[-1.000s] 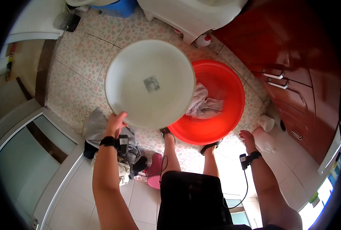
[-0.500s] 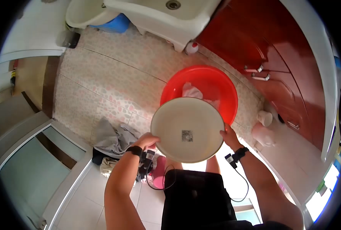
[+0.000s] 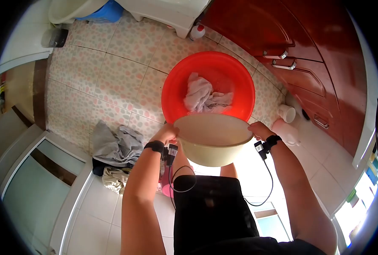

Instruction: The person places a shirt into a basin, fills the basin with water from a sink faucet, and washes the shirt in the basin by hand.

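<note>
A cream-coloured basin (image 3: pixel 212 155) hangs in front of my body, tilted forward with its mouth facing the red tub. Gripping its left rim is my left hand (image 3: pixel 167 134), fingers closed round the edge. My right hand (image 3: pixel 262 131) pinches the opposite rim. Just beyond, the large red tub (image 3: pixel 174 78) rests on the floor, and the basin's far edge overlaps its near rim in view. Pale wet-looking cloth (image 3: pixel 201 94) lies inside the tub. The basin's bottom is hidden from me now.
Grey clothes (image 3: pixel 116 144) are heaped on the floor at left. Red cabinets (image 3: pixel 308 80) line the right side, with a white cup (image 3: pixel 287 113) and a pinkish jug (image 3: pixel 286 132) below. A red-capped bottle (image 3: pixel 197 32) stands beside the white sink base (image 3: pixel 163 10).
The basin has tipped away from me, so its outer near side shows and its inside label is out of sight. More of the tub and the cloth has come into view.
</note>
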`<state>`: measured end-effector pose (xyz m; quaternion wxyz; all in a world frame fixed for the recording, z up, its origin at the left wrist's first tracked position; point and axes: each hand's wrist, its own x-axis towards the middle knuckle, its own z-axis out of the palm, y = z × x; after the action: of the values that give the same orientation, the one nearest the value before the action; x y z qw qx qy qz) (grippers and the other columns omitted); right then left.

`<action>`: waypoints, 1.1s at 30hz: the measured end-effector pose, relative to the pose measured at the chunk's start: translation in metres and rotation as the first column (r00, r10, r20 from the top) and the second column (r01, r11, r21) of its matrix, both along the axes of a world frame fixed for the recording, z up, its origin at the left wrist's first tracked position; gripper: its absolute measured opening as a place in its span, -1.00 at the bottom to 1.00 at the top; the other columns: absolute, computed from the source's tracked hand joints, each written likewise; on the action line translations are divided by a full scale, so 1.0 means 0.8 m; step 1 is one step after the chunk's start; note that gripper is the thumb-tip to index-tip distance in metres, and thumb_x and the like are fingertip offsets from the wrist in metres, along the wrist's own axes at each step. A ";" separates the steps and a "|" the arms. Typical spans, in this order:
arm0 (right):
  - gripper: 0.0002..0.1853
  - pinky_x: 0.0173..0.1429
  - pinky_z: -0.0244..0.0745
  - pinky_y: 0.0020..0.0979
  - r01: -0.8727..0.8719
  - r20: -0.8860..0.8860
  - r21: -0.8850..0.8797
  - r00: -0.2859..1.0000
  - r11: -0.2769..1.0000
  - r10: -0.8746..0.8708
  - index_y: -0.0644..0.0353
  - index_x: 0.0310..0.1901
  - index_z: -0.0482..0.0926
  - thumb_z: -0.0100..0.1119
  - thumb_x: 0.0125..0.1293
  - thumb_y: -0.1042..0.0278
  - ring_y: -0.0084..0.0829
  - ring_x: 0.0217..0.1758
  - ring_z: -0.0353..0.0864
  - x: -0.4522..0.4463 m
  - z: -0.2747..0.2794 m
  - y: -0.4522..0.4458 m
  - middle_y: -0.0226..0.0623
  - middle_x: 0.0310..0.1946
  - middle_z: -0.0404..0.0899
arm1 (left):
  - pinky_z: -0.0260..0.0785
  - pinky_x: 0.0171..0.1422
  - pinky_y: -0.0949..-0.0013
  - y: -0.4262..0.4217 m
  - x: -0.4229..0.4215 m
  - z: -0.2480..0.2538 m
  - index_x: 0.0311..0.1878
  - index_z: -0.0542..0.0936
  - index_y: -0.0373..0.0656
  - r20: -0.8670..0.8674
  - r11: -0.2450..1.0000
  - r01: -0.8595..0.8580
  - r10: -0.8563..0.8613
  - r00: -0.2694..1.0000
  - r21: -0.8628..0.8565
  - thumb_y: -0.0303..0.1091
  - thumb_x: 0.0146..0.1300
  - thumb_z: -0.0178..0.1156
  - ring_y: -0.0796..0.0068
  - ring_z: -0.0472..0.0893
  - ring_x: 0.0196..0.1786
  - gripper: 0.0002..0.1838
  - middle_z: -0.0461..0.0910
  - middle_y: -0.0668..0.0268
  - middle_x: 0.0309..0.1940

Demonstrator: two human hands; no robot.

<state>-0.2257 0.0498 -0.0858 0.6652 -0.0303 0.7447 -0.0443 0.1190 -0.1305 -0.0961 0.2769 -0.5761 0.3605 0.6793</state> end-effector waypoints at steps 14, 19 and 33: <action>-0.81 -0.68 0.06 -0.42 -0.085 -0.093 -0.043 0.992 0.995 0.081 0.29 -0.57 0.41 0.04 0.09 0.36 -0.52 -0.76 0.17 -0.015 0.014 -0.046 -0.34 -0.74 0.27 | 0.17 -0.70 0.31 -0.004 0.001 -0.051 -0.67 0.39 -0.25 -0.008 0.995 0.073 -0.073 0.997 -0.065 -0.37 -0.06 0.00 0.36 0.52 -0.66 -0.81 0.37 0.25 -0.78; -0.81 -0.70 0.02 -0.47 -0.008 -0.052 0.043 0.999 0.999 0.010 0.28 -0.58 0.39 0.04 0.09 0.37 -0.55 -0.76 0.16 -0.030 -0.005 -0.034 -0.38 -0.74 0.25 | 0.18 -0.71 0.32 0.006 0.002 -0.064 -0.72 0.36 -0.26 -0.057 0.958 0.284 -0.282 0.958 0.026 -0.35 -0.04 -0.02 0.37 0.49 -0.70 -0.77 0.38 0.23 -0.79; -0.73 -0.67 0.06 -0.57 0.108 -0.078 -0.213 0.989 0.971 -0.127 0.22 -0.09 0.51 0.00 0.23 0.31 -0.66 -0.73 0.20 0.003 0.033 -0.041 -0.48 -0.68 0.33 | 0.35 -0.46 0.40 0.004 0.031 0.006 -0.07 0.39 -0.42 -0.347 0.846 -0.518 0.527 0.776 0.128 -0.56 0.05 0.04 0.47 0.51 -0.47 -0.68 0.52 0.18 -0.40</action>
<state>-0.2235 0.0174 -0.0595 0.6200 -0.0575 0.7660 -0.1601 0.1440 -0.1271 -0.0915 0.0121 -0.5116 0.2235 0.8295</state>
